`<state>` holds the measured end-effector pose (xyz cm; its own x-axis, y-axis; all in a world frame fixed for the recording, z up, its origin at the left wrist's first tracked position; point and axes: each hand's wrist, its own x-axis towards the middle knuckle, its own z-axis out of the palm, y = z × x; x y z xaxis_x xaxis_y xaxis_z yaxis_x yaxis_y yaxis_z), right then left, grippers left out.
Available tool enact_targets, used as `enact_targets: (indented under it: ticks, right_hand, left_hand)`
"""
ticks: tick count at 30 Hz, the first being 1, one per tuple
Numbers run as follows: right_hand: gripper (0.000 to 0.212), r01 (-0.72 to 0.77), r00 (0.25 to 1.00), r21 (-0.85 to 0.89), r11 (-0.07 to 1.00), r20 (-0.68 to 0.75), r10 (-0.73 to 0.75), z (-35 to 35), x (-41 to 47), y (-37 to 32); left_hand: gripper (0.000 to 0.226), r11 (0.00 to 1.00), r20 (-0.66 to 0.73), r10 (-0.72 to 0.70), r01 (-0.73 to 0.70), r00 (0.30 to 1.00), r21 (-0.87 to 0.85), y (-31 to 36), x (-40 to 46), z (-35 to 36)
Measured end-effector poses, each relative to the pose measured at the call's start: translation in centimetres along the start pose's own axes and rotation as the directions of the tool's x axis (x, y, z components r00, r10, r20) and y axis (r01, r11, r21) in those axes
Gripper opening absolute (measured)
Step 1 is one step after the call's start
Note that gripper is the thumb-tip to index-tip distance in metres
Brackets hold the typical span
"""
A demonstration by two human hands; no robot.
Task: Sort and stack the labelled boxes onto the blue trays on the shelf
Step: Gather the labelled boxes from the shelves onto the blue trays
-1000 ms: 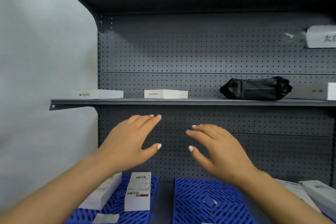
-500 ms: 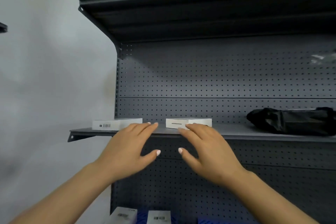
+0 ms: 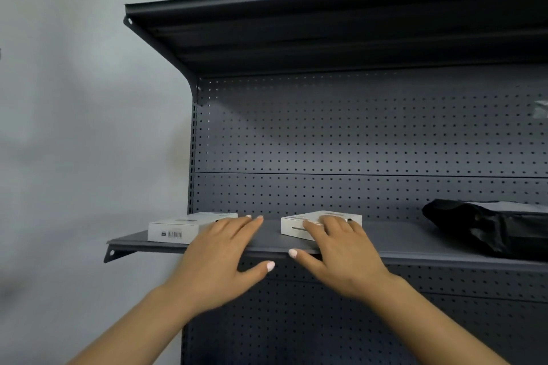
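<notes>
Left hand [image 3: 221,258]: flat, fingers straight, reaching over shelf [image 3: 267,235] edge beside barcoded white box [image 3: 181,228] at nine o'clock. Right hand [image 3: 341,255]: fingers spread atop second white box [image 3: 299,225], perhaps pressing, not curled. Black bag [image 3: 489,225] at three o'clock.

Stockroom, grey pegboard shelving [image 3: 355,139], boxed goods [image 3: 184,228]

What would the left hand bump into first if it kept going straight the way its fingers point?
Probably the pegboard back panel. The left hand points into the gap between the two white boxes, though depth is hard to judge.
</notes>
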<state>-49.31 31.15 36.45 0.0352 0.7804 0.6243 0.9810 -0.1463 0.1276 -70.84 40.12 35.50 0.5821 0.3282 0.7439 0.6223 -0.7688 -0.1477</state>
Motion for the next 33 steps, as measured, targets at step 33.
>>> enact_targets:
  ticks: [33]
  right_hand:
    - [0.036,0.122,0.938,0.167,0.978,-0.343,-0.058,0.8,-1.0,-3.7]
  left_hand:
    - [0.065,0.995,-0.262,0.092,-0.079,0.961,0.058,-4.4,-1.4,0.8]
